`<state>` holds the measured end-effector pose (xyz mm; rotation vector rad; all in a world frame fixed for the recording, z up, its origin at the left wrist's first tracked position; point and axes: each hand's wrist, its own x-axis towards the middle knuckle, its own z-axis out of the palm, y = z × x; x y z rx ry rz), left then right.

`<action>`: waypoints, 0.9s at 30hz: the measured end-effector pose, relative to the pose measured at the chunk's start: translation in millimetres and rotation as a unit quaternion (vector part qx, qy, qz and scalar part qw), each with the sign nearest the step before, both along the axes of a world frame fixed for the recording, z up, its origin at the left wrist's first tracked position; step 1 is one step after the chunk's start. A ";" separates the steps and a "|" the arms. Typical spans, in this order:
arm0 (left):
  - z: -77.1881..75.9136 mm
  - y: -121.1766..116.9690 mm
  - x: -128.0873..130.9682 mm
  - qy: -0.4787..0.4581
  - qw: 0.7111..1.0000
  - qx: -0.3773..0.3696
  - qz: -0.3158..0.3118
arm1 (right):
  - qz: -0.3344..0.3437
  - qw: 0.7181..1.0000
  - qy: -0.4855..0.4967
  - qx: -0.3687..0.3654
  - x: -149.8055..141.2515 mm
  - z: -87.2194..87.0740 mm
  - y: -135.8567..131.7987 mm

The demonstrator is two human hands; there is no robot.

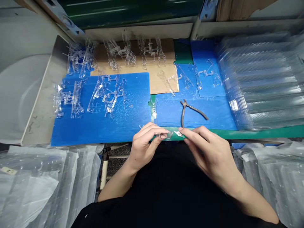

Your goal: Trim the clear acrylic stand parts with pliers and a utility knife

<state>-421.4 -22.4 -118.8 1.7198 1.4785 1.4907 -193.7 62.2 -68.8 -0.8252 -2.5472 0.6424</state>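
Note:
Close to the front edge of the bench, my left hand (pixel 146 142) pinches a small clear plastic part (pixel 169 135) between thumb and fingers. Facing it, my right hand (pixel 209 148) has its thumb and forefinger closed on a small shiny blade-like piece (pixel 178 133); the rest of that piece is hidden by the fingers. A narrow gap lies between the two held pieces. Just beyond my right hand, side cutters (pixel 185 105) lie with their grey handles spread. Another clear plastic part (pixel 154 113) rests beyond my left hand.
Clear moulded plastic frames (pixel 114 95) are spread over blue sheets (pixel 133 123) and brown cardboard (pixel 163 80). Stacked clear trays (pixel 263 85) fill the right side. Bagged plastic stacks stand at lower left (pixel 35 186) and lower right (pixel 280 171). A green roll (pixel 133 11) spans the back.

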 end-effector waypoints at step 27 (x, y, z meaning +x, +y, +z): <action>7.0 -0.5 9.0 0.006 1.000 0.018 -0.005 | -0.014 0.999 0.001 0.030 5.9 2.9 -2.6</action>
